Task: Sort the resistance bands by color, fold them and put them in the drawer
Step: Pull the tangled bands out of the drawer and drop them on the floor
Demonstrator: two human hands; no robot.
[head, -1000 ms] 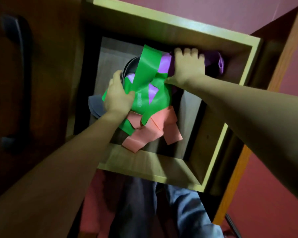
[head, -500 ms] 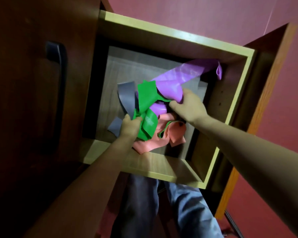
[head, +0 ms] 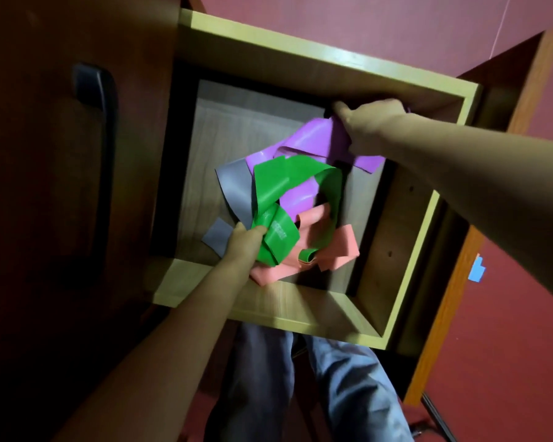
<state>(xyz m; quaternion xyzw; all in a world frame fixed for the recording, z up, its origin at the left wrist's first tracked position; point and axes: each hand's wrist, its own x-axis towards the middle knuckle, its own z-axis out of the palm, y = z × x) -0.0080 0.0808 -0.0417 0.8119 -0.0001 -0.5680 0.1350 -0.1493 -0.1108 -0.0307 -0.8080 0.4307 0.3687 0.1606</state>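
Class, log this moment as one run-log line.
left hand: grips green band | right hand: grips purple band | grey band, salmon band: tangled in drawer

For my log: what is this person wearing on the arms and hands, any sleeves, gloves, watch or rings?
The left forearm and right forearm are bare to the frame edge, no sleeves in view. The left hand and right hand wear no gloves; no watch, bracelet or ring shows. The legs wear blue denim jeans.

Bare forearms [head: 179, 339], blue denim jeans [head: 348, 387]
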